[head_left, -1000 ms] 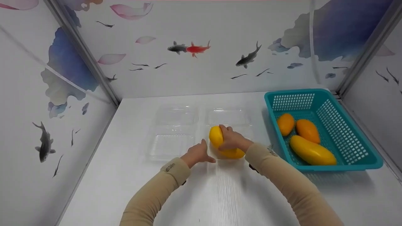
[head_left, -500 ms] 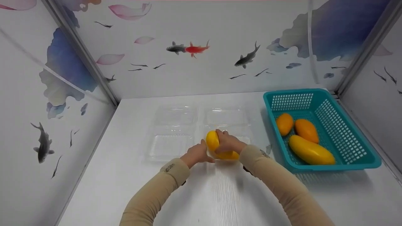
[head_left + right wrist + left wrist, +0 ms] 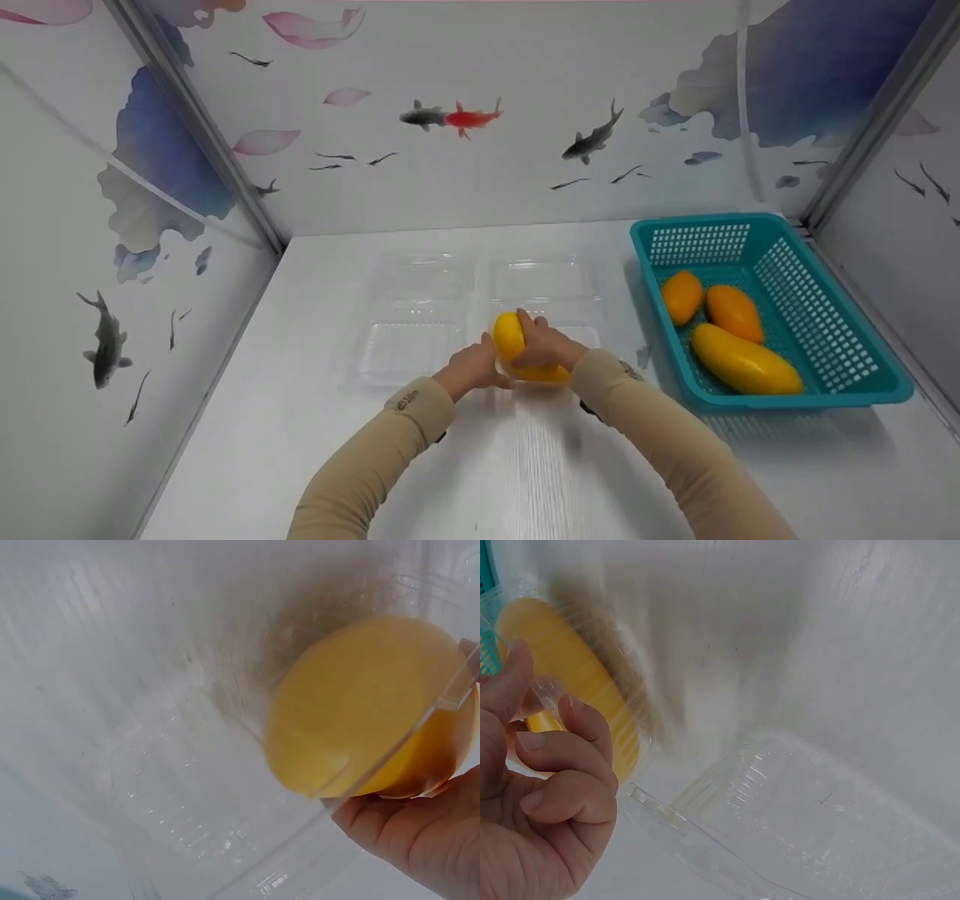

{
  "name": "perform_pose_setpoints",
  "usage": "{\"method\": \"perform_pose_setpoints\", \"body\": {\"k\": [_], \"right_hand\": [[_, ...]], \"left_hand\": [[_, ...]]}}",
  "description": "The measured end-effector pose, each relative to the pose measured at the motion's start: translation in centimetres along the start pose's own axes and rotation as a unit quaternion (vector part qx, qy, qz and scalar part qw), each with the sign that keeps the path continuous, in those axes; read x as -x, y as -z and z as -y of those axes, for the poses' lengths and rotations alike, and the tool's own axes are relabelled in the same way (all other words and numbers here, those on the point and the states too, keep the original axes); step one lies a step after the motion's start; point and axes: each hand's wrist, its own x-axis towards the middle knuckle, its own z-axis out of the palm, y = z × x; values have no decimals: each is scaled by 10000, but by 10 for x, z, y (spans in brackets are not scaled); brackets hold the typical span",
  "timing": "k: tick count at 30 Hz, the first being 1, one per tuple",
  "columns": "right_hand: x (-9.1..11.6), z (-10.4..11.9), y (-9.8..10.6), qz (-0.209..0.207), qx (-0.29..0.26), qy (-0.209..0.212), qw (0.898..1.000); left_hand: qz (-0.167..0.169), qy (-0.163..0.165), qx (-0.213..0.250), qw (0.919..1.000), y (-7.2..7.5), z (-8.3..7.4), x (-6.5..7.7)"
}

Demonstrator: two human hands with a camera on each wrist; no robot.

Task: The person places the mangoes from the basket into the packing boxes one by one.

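Note:
Toward the middle of the white table, my right hand (image 3: 547,345) grips a large yellow mango (image 3: 508,336) from above, low over the front half of the right clear plastic clamshell box (image 3: 546,277). In the right wrist view the mango (image 3: 360,705) shows through the clear wall, with my fingers behind and below it. My left hand (image 3: 472,365) is at that box's front left corner, its thumb and fingers pinching the thin clear rim. In the left wrist view, the long mango (image 3: 577,667) lies just beyond my curled left fingers (image 3: 570,799). My right palm hides part of the mango.
A second clear clamshell box (image 3: 412,349) lies spread open to the left. At the right stands a teal basket (image 3: 810,401) holding two orange mangoes (image 3: 735,313) and a long yellow one (image 3: 746,360). Printed walls (image 3: 480,187) enclose the table at the back and sides.
My right hand has moved slightly left and down with the mango, nearer the left hand, then stayed almost still. My left hand has hardly moved.

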Motion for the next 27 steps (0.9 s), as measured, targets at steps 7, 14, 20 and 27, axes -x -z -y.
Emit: {"method": "perform_pose_setpoints", "body": {"k": [7, 14, 20, 27], "right_hand": [[4, 2, 5, 167, -94, -153, 9997], [7, 8, 30, 480, 250, -47, 9985], [11, 8, 83, 213, 154, 366, 9990], [24, -16, 158, -547, 2, 488, 9973]], "left_hand": [[-23, -44, -27, 10000, -1, 0, -2], [2, -30, -103, 9999, 0, 0, -2], [9, 110, -76, 9999, 2, 0, 0], [-90, 96, -131, 9998, 0, 2, 0]]}}
